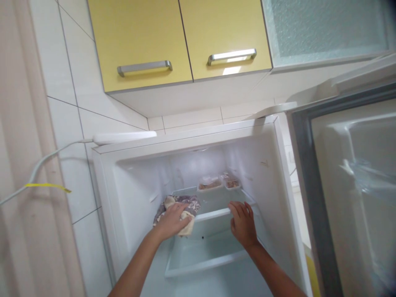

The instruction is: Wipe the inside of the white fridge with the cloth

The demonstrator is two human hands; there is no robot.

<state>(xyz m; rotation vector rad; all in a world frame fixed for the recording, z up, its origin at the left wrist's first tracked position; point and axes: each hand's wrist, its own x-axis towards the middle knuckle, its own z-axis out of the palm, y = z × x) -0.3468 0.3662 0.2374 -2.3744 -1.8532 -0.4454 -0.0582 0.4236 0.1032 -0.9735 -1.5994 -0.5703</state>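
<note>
Inside an open white fridge (pixel 105 173), my left hand (pixel 173 220) lies over a crumpled grey-and-cream patterned cloth (pixel 192 203), its fingers pressed into the fabric. The cloth rests at the left end of the upper glass shelf (pixel 213 202) and hangs over its front edge. My right hand (pixel 243 222) is at the right part of that same front edge, fingers bent over the white trim and thumb lower down. Part of the trim is hidden behind this hand. Below sits a second shelf (pixel 207 264).
Two food packs stand at the back: a wrapped tray (pixel 210 183) and a clear box (pixel 230 180). The open fridge door (pixel 355 136) is on the right. Yellow cabinets (pixel 148 33) hang above. A white cable (pixel 46 159) runs along the left, to a white device (pixel 123 137) on top.
</note>
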